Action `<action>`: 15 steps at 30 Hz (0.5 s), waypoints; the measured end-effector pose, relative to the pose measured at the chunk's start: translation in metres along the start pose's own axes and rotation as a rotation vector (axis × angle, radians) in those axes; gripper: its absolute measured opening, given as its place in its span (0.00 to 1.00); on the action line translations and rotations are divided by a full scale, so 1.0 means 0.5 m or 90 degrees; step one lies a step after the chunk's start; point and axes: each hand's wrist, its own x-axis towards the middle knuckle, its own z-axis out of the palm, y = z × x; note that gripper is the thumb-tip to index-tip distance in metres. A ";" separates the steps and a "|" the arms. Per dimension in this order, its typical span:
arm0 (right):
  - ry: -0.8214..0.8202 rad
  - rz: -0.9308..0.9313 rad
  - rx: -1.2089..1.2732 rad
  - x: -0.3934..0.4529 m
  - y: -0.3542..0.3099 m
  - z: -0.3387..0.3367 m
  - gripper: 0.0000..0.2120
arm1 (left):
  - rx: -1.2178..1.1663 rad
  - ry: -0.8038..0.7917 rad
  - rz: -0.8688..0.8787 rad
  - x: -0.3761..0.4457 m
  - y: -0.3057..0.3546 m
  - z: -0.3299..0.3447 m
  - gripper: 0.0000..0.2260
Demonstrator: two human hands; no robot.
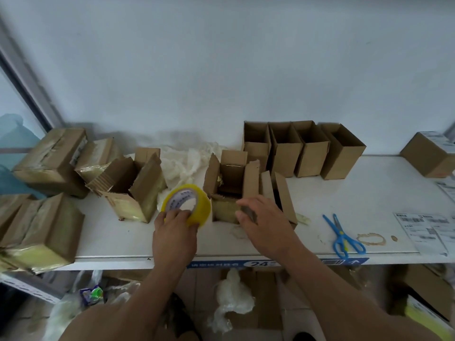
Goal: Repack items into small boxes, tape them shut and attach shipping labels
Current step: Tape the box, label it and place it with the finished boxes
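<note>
My left hand (175, 233) grips a yellow roll of packing tape (187, 203), held tilted just above the white table (344, 200). Right of the roll stands a small open cardboard box (230, 183) with its flaps up and old tape on its front. My right hand (264, 222) is at the front right corner of that box, fingers curled around something small and dark that I cannot make out. Another open box (133, 188) stands left of the tape.
Several empty open boxes (302, 148) line the wall at the back right. Taped boxes (49, 158) sit at the left. Blue scissors (342, 236) and shipping labels (423, 230) lie to the right. White packing paper (187, 161) is heaped behind the boxes.
</note>
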 end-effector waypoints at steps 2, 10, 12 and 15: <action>0.007 -0.003 0.048 0.001 -0.006 -0.006 0.15 | -0.086 0.065 -0.042 -0.019 0.035 -0.038 0.14; -0.038 0.051 0.320 0.010 -0.039 -0.043 0.20 | -0.301 0.213 -0.018 -0.040 0.125 -0.090 0.21; -0.045 0.035 0.386 0.008 -0.048 -0.051 0.19 | -0.346 0.217 0.036 -0.046 0.151 -0.089 0.22; -0.029 0.021 0.480 -0.001 -0.048 -0.077 0.14 | -0.411 0.165 0.090 -0.049 0.194 -0.089 0.22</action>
